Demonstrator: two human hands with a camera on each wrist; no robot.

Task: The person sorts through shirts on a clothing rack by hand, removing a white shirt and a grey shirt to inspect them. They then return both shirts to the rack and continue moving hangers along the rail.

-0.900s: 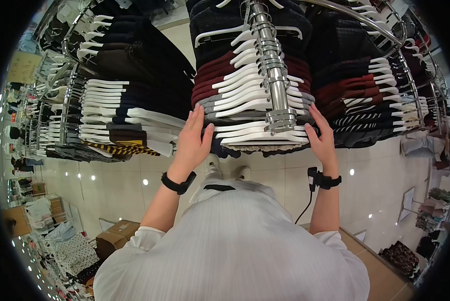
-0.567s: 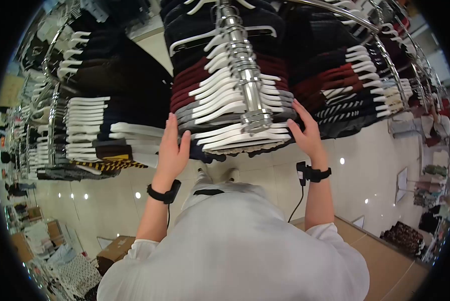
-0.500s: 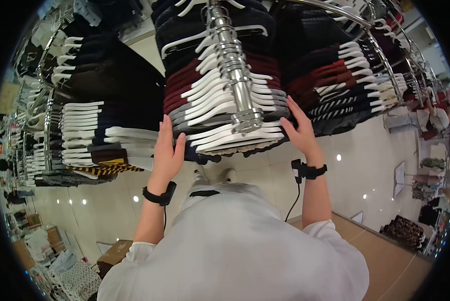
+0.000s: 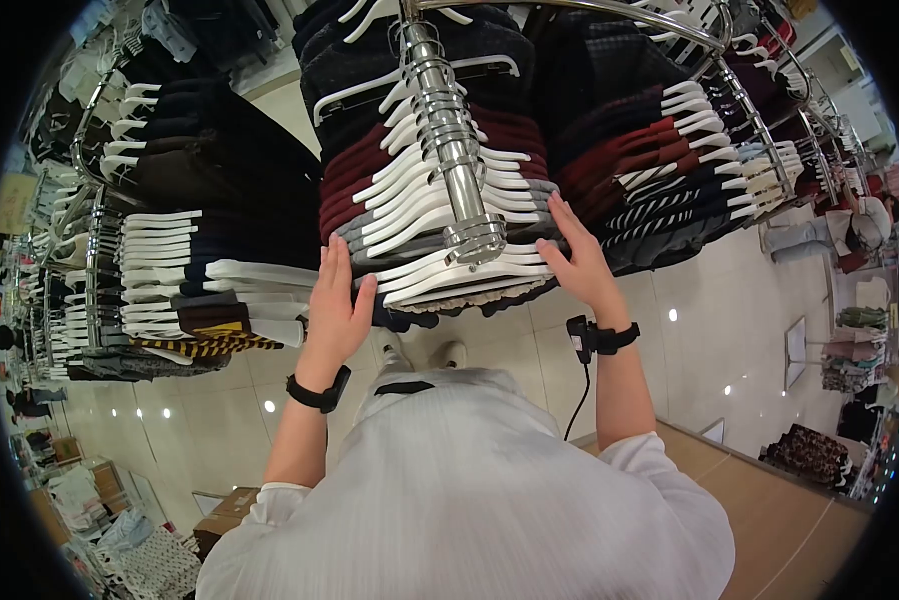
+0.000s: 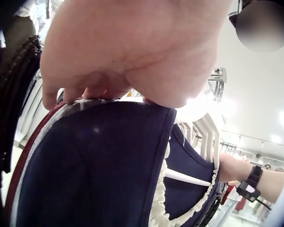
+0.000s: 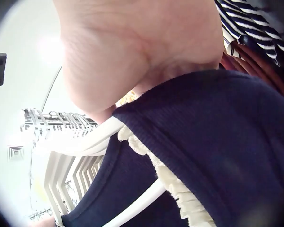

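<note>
Hanging clothes on white hangers (image 4: 409, 225) line a chrome rail (image 4: 462, 180), in front of the person. The foremost is a navy top (image 5: 90, 161) with a cream ruffled neckline (image 6: 173, 184). My left hand (image 4: 337, 312) rests with fairly straight fingers on the left shoulders of the front garments. On the opposite side my right hand (image 4: 581, 268) lies over the right shoulders, thumb apart from the fingers. Both wrist views show the palm above the navy fabric. Behind the front group hang grey and maroon knits (image 4: 344, 190).
Another rack with dark clothes (image 4: 209, 150) stands on the left, one garment striped yellow and black (image 4: 209, 345). Rust and striped tops (image 4: 659, 215) hang close on the right. Pale tiled floor (image 4: 499, 345) lies below, with a cardboard box (image 4: 227, 510) at lower left.
The rack and both hands have shifted left in the head view as the camera turned. Both hands stay at the sides of the hanging garments.
</note>
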